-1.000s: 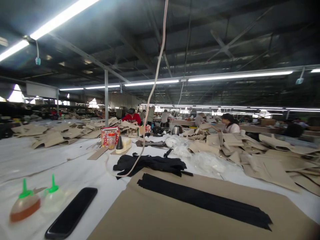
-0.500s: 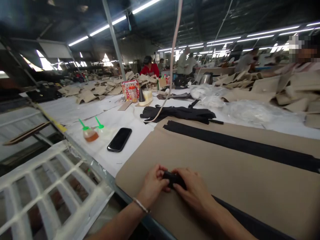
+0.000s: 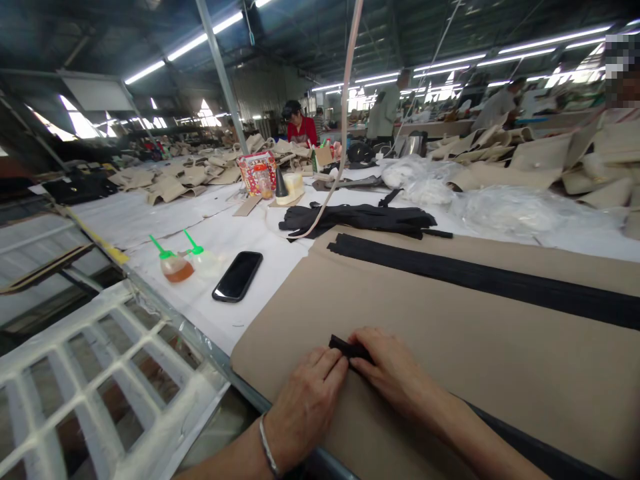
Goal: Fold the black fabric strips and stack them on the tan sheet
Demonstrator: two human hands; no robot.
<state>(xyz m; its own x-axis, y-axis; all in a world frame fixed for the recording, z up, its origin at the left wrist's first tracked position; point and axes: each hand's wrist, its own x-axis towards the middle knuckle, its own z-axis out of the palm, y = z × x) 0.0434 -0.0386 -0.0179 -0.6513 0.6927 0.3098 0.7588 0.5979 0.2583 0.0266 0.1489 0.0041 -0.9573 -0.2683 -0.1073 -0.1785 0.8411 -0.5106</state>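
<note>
Strip (image 3: 341,344) sits at my fingers over the brown sheet (image 3: 430,320). Leftmost, the bottle (image 3: 176,268), then the phone (image 3: 238,276), lie apart from it. My left hand (image 3: 314,395) touches the strip's near edge; whether it pinches, I can't tell. My right hand (image 3: 387,365) grips it. Uneven finger pressure could, I judge, crease or skew the end.

Plain black narrow strip (image 3: 341,345), plain taupe flat sheet (image 3: 425,327), long flat black band (image 3: 475,275), white tabletop covering (image 3: 215,217), translucent squeeze bottle (image 3: 171,263) with green nozzle (image 3: 157,245) and amber-orange liquid (image 3: 180,274), red-and-white patterned package (image 3: 249,176), black rectangular phone (image 3: 237,276), silver-coloured bracelet (image 3: 267,445)
</note>
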